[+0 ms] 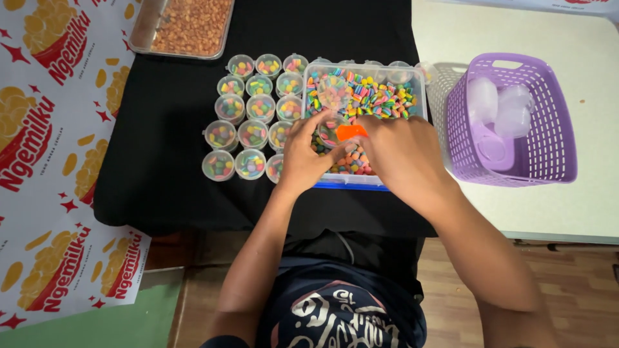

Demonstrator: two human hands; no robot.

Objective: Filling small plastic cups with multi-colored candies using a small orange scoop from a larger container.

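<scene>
- Small clear cup (330,129): round, partly filled with striped, many-coloured candies, held over the clear candy tub (364,96).
- Left hand (308,154): fingers curled around the cup.
- Right hand (403,154): fingers pinching an orange scoop (351,133) at the cup's rim.
- Filled cups (251,119) stand in rows left of the tub, on the black-clothed table (167,129); purple basket (516,122) at right.
</scene>
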